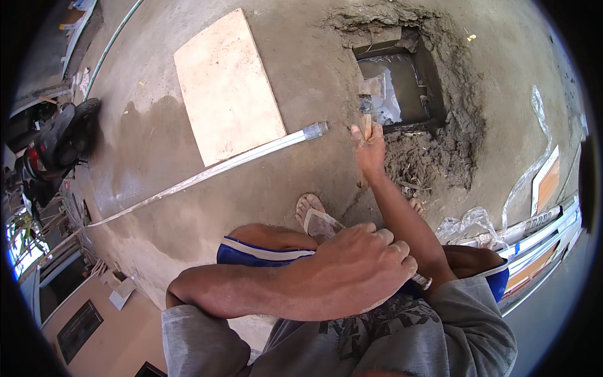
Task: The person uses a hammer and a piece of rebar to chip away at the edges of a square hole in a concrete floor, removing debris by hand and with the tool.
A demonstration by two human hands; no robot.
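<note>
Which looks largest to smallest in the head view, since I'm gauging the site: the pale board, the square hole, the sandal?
1. Pale board.
2. Square hole.
3. Sandal, though it is nearer the camera, so its true size is unsure.

The single head camera looks steeply down from above the person's knees onto the concrete floor [157, 157], close to the hands.

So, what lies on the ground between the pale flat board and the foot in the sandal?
In the head view, a long metal bar crosses bare concrete between the board and the sandalled foot.
</note>
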